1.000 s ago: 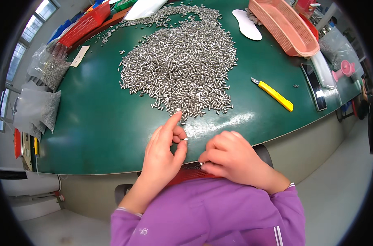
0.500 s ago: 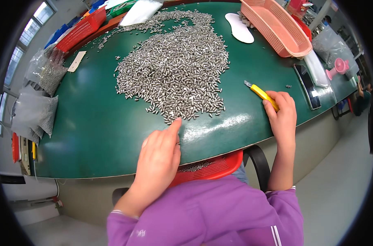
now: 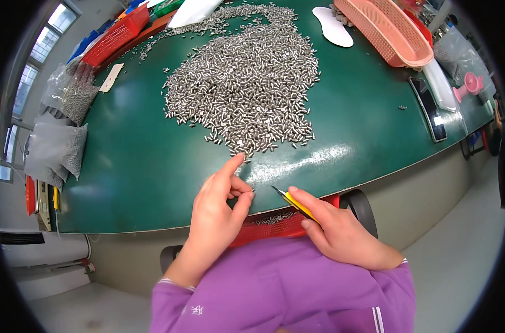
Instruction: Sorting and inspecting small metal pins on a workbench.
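Note:
A wide heap of small silvery metal pieces (image 3: 247,83) covers the middle of the green table (image 3: 124,166). My left hand (image 3: 216,205) is at the heap's near edge, its index finger stretched toward the closest pieces. Its thumb and another finger pinch together, with a tiny grey bit showing at their tips that looks like one of the metal pieces. My right hand (image 3: 341,230) grips a yellow utility knife (image 3: 301,206), its blade out and pointing toward the left hand. The two hands are apart, close to the table's front edge.
Below the edge, a red basket (image 3: 274,228) holds more metal pieces. Filled plastic bags (image 3: 55,147) stand at left. To the right are a phone (image 3: 428,108), a pink basket (image 3: 383,30) and a pink stand (image 3: 469,84). A white insole-shaped piece (image 3: 333,28) lies behind.
My right hand has swung left and nearer to me with the knife, now beside the left hand. The left thumb and finger have come together in a pinch. The view has shifted slightly.

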Action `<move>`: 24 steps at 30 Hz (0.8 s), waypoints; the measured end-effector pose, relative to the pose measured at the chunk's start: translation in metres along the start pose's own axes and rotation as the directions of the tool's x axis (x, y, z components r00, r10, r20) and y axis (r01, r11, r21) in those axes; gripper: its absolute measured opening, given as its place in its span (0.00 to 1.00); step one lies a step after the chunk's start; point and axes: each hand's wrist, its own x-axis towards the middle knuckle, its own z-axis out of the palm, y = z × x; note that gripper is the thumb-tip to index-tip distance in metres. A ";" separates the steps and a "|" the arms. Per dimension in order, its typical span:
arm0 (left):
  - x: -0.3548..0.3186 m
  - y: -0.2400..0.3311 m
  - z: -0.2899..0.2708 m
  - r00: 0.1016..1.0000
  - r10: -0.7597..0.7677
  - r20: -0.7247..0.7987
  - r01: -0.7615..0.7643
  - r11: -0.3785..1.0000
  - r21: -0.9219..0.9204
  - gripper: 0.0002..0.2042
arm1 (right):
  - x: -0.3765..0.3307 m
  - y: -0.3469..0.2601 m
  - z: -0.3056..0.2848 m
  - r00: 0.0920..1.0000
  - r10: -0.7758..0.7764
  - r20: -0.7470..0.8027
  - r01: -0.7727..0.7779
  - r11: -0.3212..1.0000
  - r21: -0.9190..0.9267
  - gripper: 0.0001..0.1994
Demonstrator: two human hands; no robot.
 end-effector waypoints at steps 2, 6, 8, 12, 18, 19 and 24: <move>0.000 -0.001 0.001 1.000 -0.011 -0.001 0.011 1.000 -0.004 0.32 | 0.004 -0.003 0.002 0.999 0.017 0.042 -0.013 0.997 -0.081 0.33; 0.001 -0.001 0.002 1.000 -0.020 -0.005 0.020 1.000 -0.005 0.32 | 0.010 -0.001 0.013 0.997 -0.072 0.011 0.073 0.993 -0.090 0.35; 0.000 -0.001 0.002 1.000 -0.021 -0.007 0.021 1.000 -0.003 0.32 | 0.012 -0.004 0.013 0.998 -0.042 0.047 0.047 0.993 -0.113 0.35; -0.001 -0.001 0.003 0.999 -0.029 -0.016 0.028 1.000 -0.007 0.31 | 0.013 -0.005 0.014 0.997 -0.063 0.042 0.067 0.993 -0.098 0.36; -0.001 0.000 0.003 0.999 -0.041 -0.030 0.040 0.999 -0.015 0.29 | 0.015 -0.005 0.015 0.996 -0.066 0.061 0.072 0.993 -0.098 0.37; 0.000 0.001 0.003 0.999 -0.045 -0.028 0.044 0.999 -0.016 0.29 | 0.016 -0.006 0.013 0.995 -0.071 0.075 0.079 0.992 -0.101 0.37; -0.001 0.001 0.004 0.999 -0.038 -0.018 0.038 0.999 -0.015 0.25 | 0.021 -0.016 -0.003 0.985 -0.036 0.169 0.055 0.992 -0.110 0.36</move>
